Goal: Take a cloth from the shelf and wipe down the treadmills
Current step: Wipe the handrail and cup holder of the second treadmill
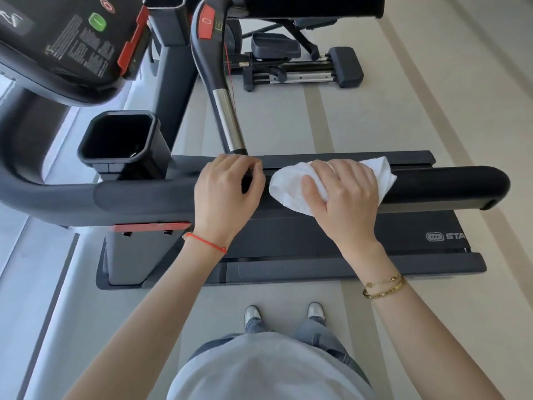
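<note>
1. The right hand (343, 194) pressed a crumpled white cloth (291, 187) onto the padded black treadmill handrail (438, 183), mid-wipe.
2. The left hand (227, 192) curled around the rail beside it, seemingly bracing.
3. Next, I'd say, sweep the cloth toward the rail's end.

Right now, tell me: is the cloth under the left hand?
No, the white cloth lies under the right hand on the handrail; the left hand grips the rail bare.

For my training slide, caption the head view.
Right hand wipes treadmill handrail with white cloth; left hand steadies it.
</note>
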A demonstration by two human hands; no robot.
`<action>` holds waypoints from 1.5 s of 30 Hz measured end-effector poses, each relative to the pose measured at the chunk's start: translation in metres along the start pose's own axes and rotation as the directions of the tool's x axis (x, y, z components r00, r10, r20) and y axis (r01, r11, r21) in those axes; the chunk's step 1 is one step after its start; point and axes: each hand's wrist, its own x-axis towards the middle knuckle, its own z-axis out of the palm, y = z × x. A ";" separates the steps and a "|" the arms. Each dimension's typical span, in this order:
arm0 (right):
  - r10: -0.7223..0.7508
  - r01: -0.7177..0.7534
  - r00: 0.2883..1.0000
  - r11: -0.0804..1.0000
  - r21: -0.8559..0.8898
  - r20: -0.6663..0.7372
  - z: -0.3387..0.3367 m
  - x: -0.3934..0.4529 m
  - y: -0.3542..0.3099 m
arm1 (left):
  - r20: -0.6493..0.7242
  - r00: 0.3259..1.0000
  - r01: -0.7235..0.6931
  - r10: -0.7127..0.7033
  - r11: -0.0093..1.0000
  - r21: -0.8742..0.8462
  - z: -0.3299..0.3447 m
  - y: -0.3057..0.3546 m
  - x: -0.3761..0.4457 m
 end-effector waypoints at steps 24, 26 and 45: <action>0.042 -0.056 0.961 0.998 0.043 0.274 -0.051 0.014 0.168 | 0.060 0.983 0.163 -0.172 0.979 0.125 0.106 0.142 0.009; 0.054 -0.065 0.964 0.997 0.034 0.260 -0.055 0.013 0.186 | 0.039 0.982 0.179 -0.186 0.974 0.140 0.107 0.143 0.009; 0.314 -0.385 0.890 0.906 0.177 0.330 -0.072 0.004 0.238 | 0.079 0.983 0.154 -0.165 0.979 0.134 0.148 0.200 0.020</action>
